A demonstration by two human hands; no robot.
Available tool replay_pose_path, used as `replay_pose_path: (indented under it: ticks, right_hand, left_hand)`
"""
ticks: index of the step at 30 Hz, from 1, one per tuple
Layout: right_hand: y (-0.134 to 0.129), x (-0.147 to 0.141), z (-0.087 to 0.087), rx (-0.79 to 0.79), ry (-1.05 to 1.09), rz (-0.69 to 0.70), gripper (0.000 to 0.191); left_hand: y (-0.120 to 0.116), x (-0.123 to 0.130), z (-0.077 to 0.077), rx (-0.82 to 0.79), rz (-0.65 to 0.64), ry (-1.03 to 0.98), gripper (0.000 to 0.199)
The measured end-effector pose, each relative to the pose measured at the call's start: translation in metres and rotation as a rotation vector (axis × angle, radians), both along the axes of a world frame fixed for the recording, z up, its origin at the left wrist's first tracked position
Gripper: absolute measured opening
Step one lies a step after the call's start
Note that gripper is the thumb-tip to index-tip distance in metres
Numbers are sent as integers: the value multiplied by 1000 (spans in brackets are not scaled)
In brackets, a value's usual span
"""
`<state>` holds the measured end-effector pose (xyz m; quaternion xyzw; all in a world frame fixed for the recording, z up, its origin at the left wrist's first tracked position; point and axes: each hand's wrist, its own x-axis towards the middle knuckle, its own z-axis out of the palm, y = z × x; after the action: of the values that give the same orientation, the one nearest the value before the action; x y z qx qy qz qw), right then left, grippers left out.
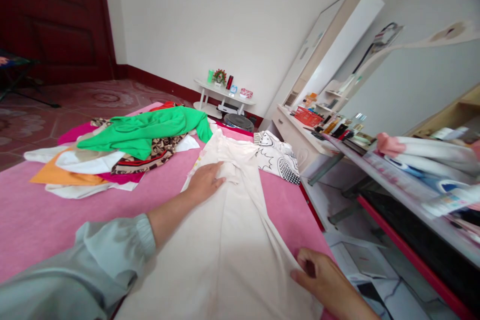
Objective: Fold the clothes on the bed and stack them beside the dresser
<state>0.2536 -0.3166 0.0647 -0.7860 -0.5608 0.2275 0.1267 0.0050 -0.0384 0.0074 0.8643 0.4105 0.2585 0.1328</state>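
Cream-coloured cloth garment [225,240]: where is it?

– Spread across the flat pink cloth cover [290,210]. The left hand [204,182] lies unclenched on it; the right hand [317,275] curls at its right edge, and I cannot tell whether it grips.

– What crowds it?

– A folded white top with black print [277,157], just beside it; leftward, a clothes heap [69,170] under a bright green garment [150,130]; beyond, a white drawer cabinet [291,132] bearing a red plastic basket [308,117].
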Motion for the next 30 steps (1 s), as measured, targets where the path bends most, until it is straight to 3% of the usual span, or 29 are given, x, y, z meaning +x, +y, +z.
replay_pose_path:
  ticks: [3, 7, 10, 16, 21, 24, 27, 30]
  right_hand:
    - [1, -4, 6, 85, 220, -34, 30]
    - [8, -24, 31, 108, 538, -20, 33]
    - [13, -43, 41, 112, 677, -21, 28]
    - [24, -70, 38, 159, 595, -4, 31]
    - [30, -87, 58, 103, 646, -5, 29]
    - [35, -101, 67, 40, 691, 69, 29]
    - [43, -121, 54, 49, 681, 164, 27]
    - [52, -142, 22, 82, 656, 351, 32]
  left_hand:
    - [14, 6, 14, -48, 69, 0, 55]
    - [46, 24, 33, -226, 206, 5, 57]
    - [69, 41, 35, -303, 284, -3, 54]
    - [87, 61, 34, -291, 300, -56, 23]
    - [106, 66, 68, -182, 239, -156, 25]
    - [121, 68, 89, -132, 209, -202, 25]
    - [131, 65, 93, -90, 200, -222, 25]
    - [138, 55, 83, -67, 214, -224, 26]
